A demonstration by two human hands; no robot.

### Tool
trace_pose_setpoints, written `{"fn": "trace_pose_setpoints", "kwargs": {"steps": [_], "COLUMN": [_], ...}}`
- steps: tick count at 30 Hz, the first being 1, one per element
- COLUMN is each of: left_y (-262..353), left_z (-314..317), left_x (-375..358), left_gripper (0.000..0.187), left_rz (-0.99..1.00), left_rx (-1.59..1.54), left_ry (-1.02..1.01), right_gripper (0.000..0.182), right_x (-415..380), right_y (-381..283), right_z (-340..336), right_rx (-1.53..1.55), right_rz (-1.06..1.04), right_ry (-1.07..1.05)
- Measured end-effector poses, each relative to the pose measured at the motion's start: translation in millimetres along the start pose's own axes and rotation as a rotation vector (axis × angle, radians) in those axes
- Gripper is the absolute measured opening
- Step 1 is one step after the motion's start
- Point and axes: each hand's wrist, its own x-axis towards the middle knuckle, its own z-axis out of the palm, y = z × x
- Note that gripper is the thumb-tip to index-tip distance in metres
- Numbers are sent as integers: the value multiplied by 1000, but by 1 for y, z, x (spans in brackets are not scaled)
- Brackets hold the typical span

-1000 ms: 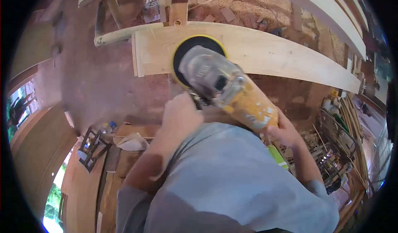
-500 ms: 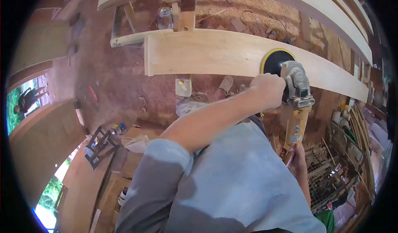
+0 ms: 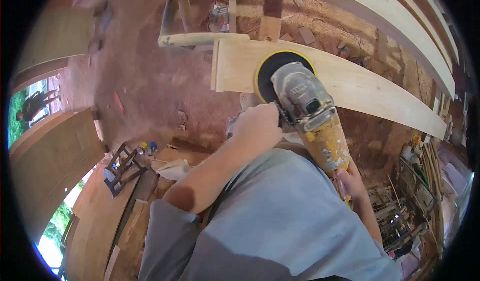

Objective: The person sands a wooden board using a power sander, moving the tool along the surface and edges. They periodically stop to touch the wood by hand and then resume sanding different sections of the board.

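Note:
A yellow disc sander [image 3: 327,141] with a worn, dusty grey head is held in both hands. Its round black pad [image 3: 267,73], rimmed in yellow, overlaps the pale wooden board [image 3: 370,83] near the board's left end. My left hand [image 3: 257,126] is closed in a fist at the side of the sander's head, where a side handle would be hidden by the fingers. At the rear of the tool, my right hand [image 3: 350,183] wraps around the grip, its lower part partly hidden behind my shirt.
More long planks [image 3: 400,26] run across the top right. A wooden support [image 3: 200,39] stands by the board's left end. Lower left are a small dark wooden frame [image 3: 120,171] and large panels [image 3: 55,166]. Another person [image 3: 37,105] is far off at left. Sticks [image 3: 432,166] lean at right.
The sander has moved left along the board, from its middle towards its left end, with both hands still on it. My view has shifted, so the board sits farther right.

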Motion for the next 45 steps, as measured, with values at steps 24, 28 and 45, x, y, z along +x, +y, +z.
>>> {"fn": "trace_pose_setpoints", "kwargs": {"steps": [24,28,45], "left_y": [-17,29,180], "left_z": [5,32,78], "left_x": [-21,-4,84], "left_gripper": [30,29,21], "left_rz": [-231,-165,364], "left_rx": [-113,-32,94], "left_ry": [61,-14,-105], "right_gripper": [95,94,70], "right_x": [7,-21,-80], "right_y": [-54,-44,42], "right_z": [16,-30,-162], "right_rx": [-142,-3,140], "right_rz": [159,116,-2], "right_ry": [-14,30,246]}}
